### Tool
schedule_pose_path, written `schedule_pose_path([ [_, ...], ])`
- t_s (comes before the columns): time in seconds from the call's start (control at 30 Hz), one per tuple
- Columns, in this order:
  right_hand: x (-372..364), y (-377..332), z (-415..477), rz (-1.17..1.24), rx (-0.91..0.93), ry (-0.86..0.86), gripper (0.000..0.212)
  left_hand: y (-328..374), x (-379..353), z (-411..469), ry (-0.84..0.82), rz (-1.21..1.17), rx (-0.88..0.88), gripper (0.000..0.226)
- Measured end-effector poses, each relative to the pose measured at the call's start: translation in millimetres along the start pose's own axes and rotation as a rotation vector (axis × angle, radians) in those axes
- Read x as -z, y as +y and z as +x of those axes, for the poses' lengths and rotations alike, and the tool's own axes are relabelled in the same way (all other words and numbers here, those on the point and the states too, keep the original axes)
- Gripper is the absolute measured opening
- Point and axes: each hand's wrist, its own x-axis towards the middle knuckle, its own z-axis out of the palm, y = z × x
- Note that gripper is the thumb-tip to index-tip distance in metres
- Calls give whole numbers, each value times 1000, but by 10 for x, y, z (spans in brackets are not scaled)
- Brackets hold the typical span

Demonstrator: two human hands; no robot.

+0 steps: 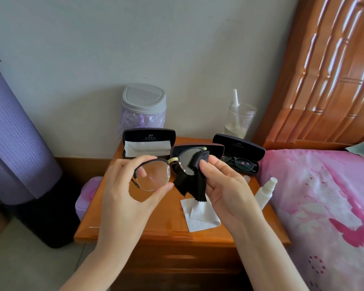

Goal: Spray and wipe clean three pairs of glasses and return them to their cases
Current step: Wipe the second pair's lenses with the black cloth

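Fingers [144,160] of the left hand [122,185] are clamped on one lens of the glasses [150,175], the index finger over the dark brow bar and the thumb under the clear, rimless lower edge. They hold the glasses up above the desk [156,227]. At the other lens, the right hand [225,185] has its fingers [211,164] together, pinching a black cloth [194,185]. Its zigzag-cut end hangs loose.

Far left stands a rolled purple mat [15,133] with a ribbed surface. At the back of the desk is a grey swing-lid bin [144,103] lined with a crinkled lilac bag. In front of it, an open black hard case [148,134] holds a folded pale cloth [147,149]. A second open case [215,148] sits right behind the held glasses, its inside hidden. A third case [240,147] holds dark-framed glasses [240,162]. Behind that, a clear jar [239,118] holds pale liquid and a white nozzle tube.

A white cloth [200,215] lies partly folded on the glossy wood below the hands. A small clear cap [246,178] and a white spray bottle [265,192] are at the desk's right edge, beside the pink flowered bed [324,196].
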Motion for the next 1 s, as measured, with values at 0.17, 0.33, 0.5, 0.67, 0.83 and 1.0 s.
schedule_pose_path([
  [0.17,-65,45,20,-6,-67,-25,25,1,-7,-37,11,9,-22,53],
  [0.33,-83,31,32,-80,-121,-50,33,-15,-30,-78,10,2,-7,56],
  [0.5,-93,-90,44,-198,-95,-73,34,15,-47,-75,-122,-69,24,68],
  [0.67,-114,-296,44,-230,-37,-94,29,22,77,53,-282,-374,211,77],
  [0.83,-185,-329,38,-308,-9,-155,25,-201,162,315,-468,-693,434,74],
  [1.0,-298,-273,50,-345,6,-171,22,-274,142,358,-568,-785,488,56],
])
